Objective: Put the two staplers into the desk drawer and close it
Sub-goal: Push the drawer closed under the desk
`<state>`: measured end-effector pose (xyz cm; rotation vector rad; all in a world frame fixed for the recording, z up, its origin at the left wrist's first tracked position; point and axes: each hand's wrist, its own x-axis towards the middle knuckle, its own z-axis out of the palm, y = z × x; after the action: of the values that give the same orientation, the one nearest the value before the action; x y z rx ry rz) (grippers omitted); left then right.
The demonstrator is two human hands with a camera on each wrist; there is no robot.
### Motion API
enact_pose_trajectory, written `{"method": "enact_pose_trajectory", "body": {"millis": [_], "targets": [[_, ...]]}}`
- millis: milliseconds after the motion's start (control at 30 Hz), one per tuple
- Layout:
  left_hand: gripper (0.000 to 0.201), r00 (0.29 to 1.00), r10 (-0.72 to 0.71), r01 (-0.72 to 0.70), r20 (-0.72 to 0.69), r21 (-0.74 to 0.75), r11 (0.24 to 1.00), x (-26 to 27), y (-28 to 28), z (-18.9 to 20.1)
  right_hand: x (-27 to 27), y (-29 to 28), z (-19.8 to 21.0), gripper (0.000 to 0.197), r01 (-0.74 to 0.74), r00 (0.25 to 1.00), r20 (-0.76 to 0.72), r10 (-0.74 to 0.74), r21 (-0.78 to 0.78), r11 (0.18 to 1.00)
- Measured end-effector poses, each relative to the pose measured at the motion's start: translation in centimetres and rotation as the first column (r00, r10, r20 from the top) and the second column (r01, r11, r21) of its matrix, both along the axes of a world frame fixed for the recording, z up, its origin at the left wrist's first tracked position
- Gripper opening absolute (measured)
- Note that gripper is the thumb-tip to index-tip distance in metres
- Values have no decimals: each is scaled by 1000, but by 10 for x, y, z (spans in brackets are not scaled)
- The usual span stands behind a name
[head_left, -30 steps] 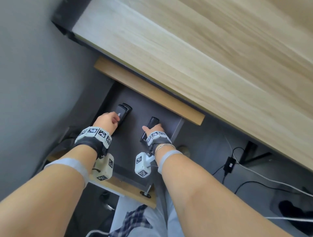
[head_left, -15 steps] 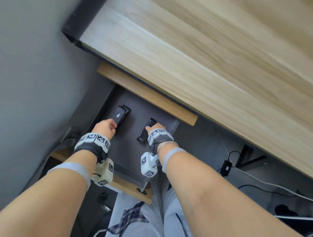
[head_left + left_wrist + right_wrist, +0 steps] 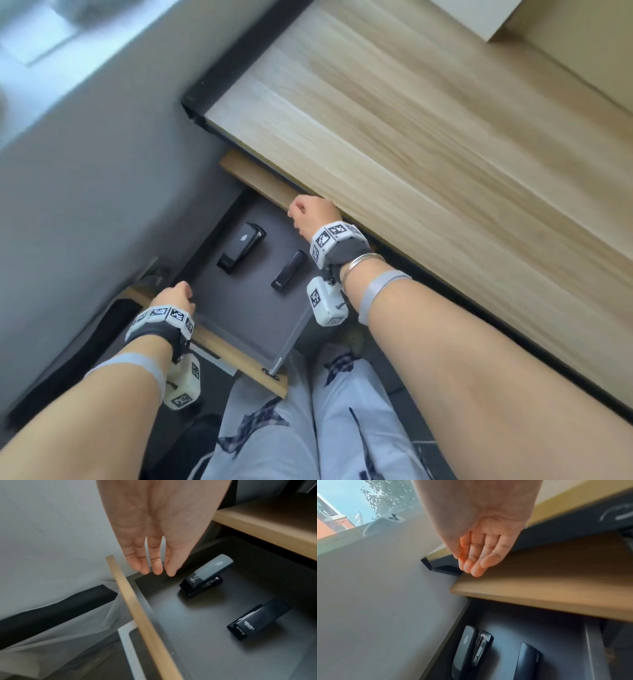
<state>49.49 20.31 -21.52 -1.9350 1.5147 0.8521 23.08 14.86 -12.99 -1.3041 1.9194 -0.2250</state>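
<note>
Both hands have let go of the staplers and pulled back. The wider stapler (image 3: 240,247) and the slim stapler (image 3: 288,270) now lie side by side, apart, on the dark floor of the open drawer (image 3: 251,322). The left hand (image 3: 175,298), its grip empty and fingers relaxed, hangs over the drawer's wooden front edge (image 3: 137,609). The right hand (image 3: 313,217), also empty and loosely open, has risen to the tabletop (image 3: 428,144) edge. Placing looks done; only closing the drawer remains.
</note>
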Motion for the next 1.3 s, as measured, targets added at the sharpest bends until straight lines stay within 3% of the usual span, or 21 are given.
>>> {"method": "enact_pose_trajectory", "body": {"millis": [167,267,300,400,633,700,767,1000,1300], "targets": [[36,980,132,-159,151,186,970,19,20,-10,-32,-12,9,31,47,993,-100,-62,-150,988],[28,975,156,-194,157,269,943,21,27,-29,-45,-15,3,28,68,987,-132,-97,-209,976],[22,973,171,-208,154,274,939,18,31,-29,-48,-16,1,27,69,984,-143,-103,-225,972],[39,954,256,-288,158,229,930,3,37,-26,-58,-22,-3,26,44,973,-211,-98,-248,968],[34,968,214,-241,130,244,939,-2,33,-29,-77,-33,-7,20,53,946,-297,-129,-253,966],[27,969,227,-245,101,233,941,-8,28,-27,-80,-36,-6,21,44,939,-320,-124,-246,968],[8,969,243,-248,50,173,953,-16,22,-27,-83,-38,-6,24,32,933,-342,-110,-228,973],[55,948,294,-291,-123,35,956,-56,-10,-30,-103,-41,0,25,61,915,-378,-141,-215,975],[75,921,317,-337,-228,-58,940,-104,-44,-36,-114,-44,0,20,173,942,-248,-225,-215,961]]}}
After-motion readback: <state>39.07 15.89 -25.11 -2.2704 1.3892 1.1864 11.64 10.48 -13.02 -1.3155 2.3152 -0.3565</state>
